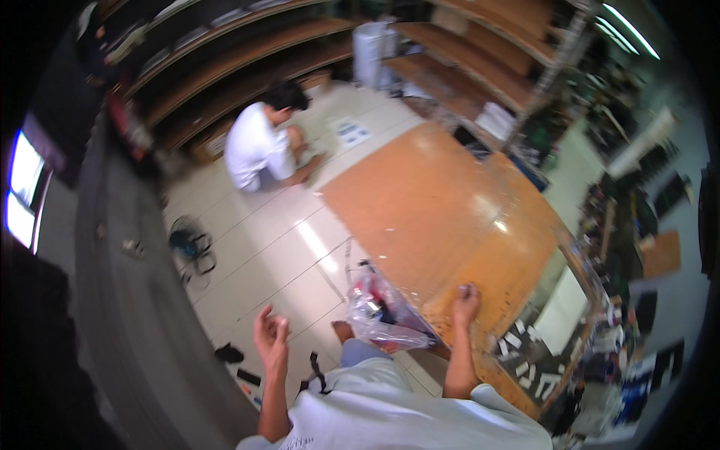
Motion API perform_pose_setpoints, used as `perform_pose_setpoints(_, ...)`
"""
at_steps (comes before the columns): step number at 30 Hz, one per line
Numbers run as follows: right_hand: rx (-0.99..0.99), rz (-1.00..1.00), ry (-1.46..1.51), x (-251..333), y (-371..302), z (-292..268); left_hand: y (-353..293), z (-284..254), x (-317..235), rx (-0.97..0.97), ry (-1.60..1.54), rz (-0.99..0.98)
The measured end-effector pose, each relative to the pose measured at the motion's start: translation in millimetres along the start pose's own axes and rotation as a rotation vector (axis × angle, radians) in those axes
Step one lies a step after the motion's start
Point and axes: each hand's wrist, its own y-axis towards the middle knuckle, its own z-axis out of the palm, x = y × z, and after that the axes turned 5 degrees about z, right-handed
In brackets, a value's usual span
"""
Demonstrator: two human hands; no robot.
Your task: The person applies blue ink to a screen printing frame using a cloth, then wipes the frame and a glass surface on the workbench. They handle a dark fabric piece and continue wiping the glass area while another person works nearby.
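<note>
My left hand (271,331) is raised over the tiled floor, its fingers loosely bent and apart, with nothing seen in it. At the near edge of a large orange-brown wooden table (435,202), my right hand (466,301) is closed, its fingers curled in. Whether something is inside that hand is hidden, and I cannot tell whether it presses on the wood. Between my hands, beside the table's edge, is a clear plastic bag (375,311) with red and dark things in it.
A person (259,146) in a white top crouches on the floor beyond, near a printed sheet (351,132). A black fan (190,241) stands at left. Wooden shelves (247,49) line the back. White scraps (525,352) lie right of the table, near a cluttered wall.
</note>
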Motion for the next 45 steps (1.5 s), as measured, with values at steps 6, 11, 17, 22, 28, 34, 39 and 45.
perform_pose_setpoints(6, -0.061, 0.417, -0.414, 40, 19, 10, 90, 21, -26, -0.017, 0.034, -0.018)
perform_pose_setpoints(11, -0.01, 0.477, -0.493, 42, 33, 21, 144, 32, -3, 0.025, 0.044, -0.107)
perform_pose_setpoints(17, -0.158, 0.429, -0.313, 12, 44, 42, 260, 35, 25, 0.177, 0.322, 0.011)
perform_pose_setpoints(22, -0.167, 0.272, -0.238, 109, 40, 120, 402, 31, 48, 0.249, 0.398, 0.149)
perform_pose_setpoints(28, -0.2, -0.018, -0.522, 205, 34, 190, 573, 61, -20, 0.369, 0.2, 0.274)
perform_pose_setpoints(34, -0.079, 0.413, -0.107, 236, 48, 235, 694, 73, -39, 0.403, 0.123, 0.473)
perform_pose_setpoints(39, 0.011, 0.148, -0.131, 416, 87, 325, 745, 56, 60, 0.57, 0.558, 0.123)
perform_pose_setpoints(45, 0.189, -0.349, 0.372, 528, 154, 377, 604, -64, 293, 0.827, 0.946, -0.493)
